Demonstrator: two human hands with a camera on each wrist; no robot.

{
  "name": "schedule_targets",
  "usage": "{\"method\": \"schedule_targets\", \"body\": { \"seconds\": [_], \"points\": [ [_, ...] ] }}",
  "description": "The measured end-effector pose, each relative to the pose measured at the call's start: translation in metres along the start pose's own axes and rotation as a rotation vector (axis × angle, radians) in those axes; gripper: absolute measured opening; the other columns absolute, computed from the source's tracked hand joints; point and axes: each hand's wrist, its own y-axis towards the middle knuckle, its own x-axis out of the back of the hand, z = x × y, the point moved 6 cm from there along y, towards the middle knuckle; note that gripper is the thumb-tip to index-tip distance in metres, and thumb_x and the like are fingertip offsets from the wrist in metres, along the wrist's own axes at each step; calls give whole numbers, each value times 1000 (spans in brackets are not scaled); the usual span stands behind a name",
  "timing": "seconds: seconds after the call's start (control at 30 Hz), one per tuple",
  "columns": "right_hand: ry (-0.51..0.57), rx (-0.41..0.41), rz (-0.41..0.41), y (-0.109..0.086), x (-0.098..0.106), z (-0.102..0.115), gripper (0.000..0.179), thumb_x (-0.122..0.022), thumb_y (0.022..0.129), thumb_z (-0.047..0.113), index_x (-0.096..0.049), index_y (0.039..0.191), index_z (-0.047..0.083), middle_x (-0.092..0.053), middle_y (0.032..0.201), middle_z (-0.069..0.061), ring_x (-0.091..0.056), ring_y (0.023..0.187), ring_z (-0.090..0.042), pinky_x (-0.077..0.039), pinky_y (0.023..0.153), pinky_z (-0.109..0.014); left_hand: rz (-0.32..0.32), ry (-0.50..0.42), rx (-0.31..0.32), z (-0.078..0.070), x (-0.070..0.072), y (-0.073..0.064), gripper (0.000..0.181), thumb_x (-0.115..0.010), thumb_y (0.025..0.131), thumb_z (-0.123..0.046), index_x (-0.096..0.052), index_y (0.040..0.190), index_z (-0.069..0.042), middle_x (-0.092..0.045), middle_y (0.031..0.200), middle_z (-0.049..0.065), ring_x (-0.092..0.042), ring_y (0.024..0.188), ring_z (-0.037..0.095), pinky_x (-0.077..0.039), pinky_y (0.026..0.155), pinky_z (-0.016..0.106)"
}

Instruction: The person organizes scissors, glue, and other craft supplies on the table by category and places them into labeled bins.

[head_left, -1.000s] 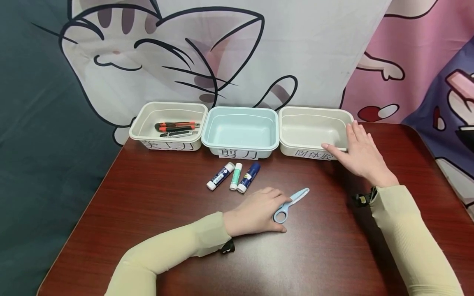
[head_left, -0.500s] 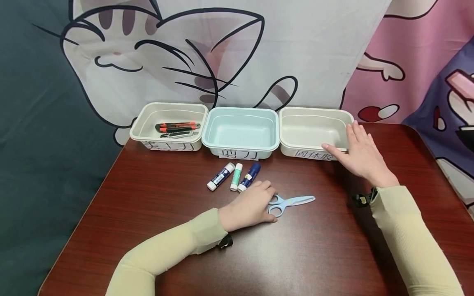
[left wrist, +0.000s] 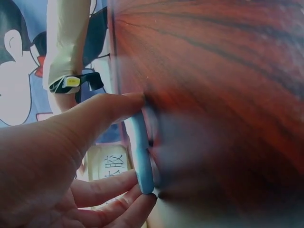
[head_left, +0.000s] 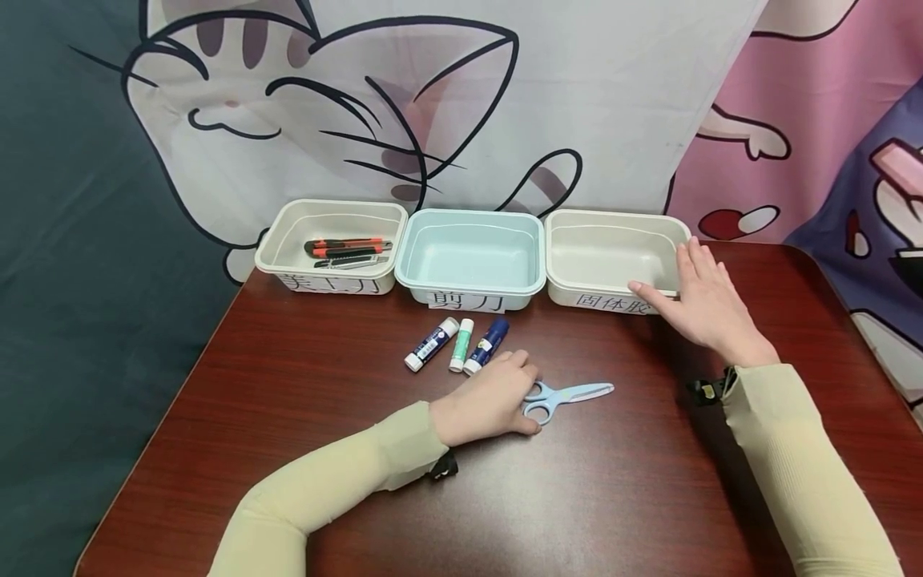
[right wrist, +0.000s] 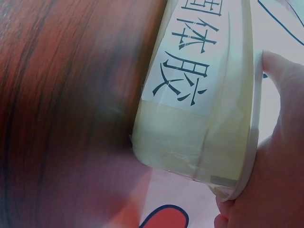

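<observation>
Left grip (head_left: 488, 402) holds scissors (head_left: 586, 392) | right grip (head_left: 705, 311) touches bin (head_left: 613, 250) labelled 固体胶

Three Chinese labels in a row of bins

The cream, rectangular plastic bin at the left (head_left: 280, 239) bears a white paper label (head_left: 328, 284) in dark characters, 美工刀, their upper parts cut off. The light blue, rectangular plastic bin in the middle (head_left: 469, 244) has a white paper strip (head_left: 467, 301) reading 剪刀. On the front of the cream, rectangular plastic bin at the right (head_left: 602, 248), a white paper tag (head_left: 613, 304) reads 固体胶, plainest in the right wrist view; the left wrist view shows 体 and 胶 turned sideways. Print on the navy-and-white, cylindrical plastic glue stick at the left (head_left: 431, 344) is too small to read.
</observation>
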Motion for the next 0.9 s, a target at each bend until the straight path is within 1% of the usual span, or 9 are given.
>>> {"method": "schedule_targets", "body": {
  "seconds": [0.13,0.27,0.37,0.5,0.7,0.8,0.9],
  "points": [
    [-4,3,-2,1,0,0,105,-49,98,65,-12,155,-16,-1,162,-35,0,151,-45,4,119,-58,-19,15,-28,-1,1,1,43,-86,74,-39,-64,97,-11,-45,85,-5,-43,80,12,-39,72,24],
    [-4,3,0,0,0,-1,105,-49,98,65,-12,155,-16,-1,162,-35,0,151,-46,4,119,-58,-23,19,-43,-2,2,2,45,-87,70,-37,-66,100,-10,-47,86,-5,-45,81,12,-40,74,24],
    [-3,5,6,0,0,-1,105,-49,98,64,-11,155,-16,-1,162,-35,1,151,-45,3,119,-59,-12,10,-41,-1,2,1,45,-86,68,-35,-69,102,-10,-48,88,-6,-45,82,12,-40,74,24],
    [1,9,21,-2,2,-2,105,-48,99,65,-11,155,-16,0,162,-34,3,151,-44,3,118,-59,0,20,-41,-1,1,0,44,-86,67,-36,-69,99,-11,-47,87,-6,-44,81,12,-40,73,25],
    [-3,7,30,-2,3,-2,105,-49,99,64,-11,155,-16,-1,162,-35,1,151,-45,3,118,-59,-12,38,-50,-1,4,-1,47,-86,67,-38,-68,100,-11,-47,86,-6,-44,81,12,-40,73,25],
    [-2,9,29,-1,3,-2,104,-50,99,64,-11,155,-16,-1,161,-36,2,151,-44,3,118,-59,-31,5,-47,1,9,-1,47,-87,68,-39,-69,100,-10,-48,87,-5,-45,81,11,-40,71,24],
    [-1,10,28,-1,3,-2,104,-50,99,63,-11,155,-16,-2,161,-36,3,151,-44,3,118,-60,-76,-71,-47,4,19,-2,49,-87,69,-37,-70,106,-10,-54,94,-3,-48,86,11,-42,74,23]
  ]
}}
